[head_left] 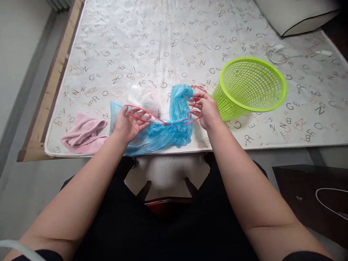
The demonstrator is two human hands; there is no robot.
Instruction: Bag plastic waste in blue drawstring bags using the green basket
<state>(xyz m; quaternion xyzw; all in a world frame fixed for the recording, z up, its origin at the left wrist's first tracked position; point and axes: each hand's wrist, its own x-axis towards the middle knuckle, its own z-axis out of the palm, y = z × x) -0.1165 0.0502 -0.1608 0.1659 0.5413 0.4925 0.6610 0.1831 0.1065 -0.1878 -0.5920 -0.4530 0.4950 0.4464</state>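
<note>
A blue plastic bag [163, 139] lies crumpled at the near edge of the mattress, its neck bunched in the middle. Red drawstring [157, 118] loops run out from that gathered spot to both sides. My left hand [127, 125], palm up with fingers partly spread, has one loop hooked over it. Another loop is held by my right hand [208, 111], whose fingers are bent and turned inward. Part of the bag stands up in a blue fold [181, 99] between the hands. Behind my left hand sits a crumpled white plastic bag [144, 99].
A bright green mesh wastebasket [223, 105] lies tilted just right of my right hand. Left of the bag is a folded pink cloth [84, 134]. A white cable [277, 58] and a pale padded item [293, 18] are at the back right of the letter-patterned mattress [163, 47].
</note>
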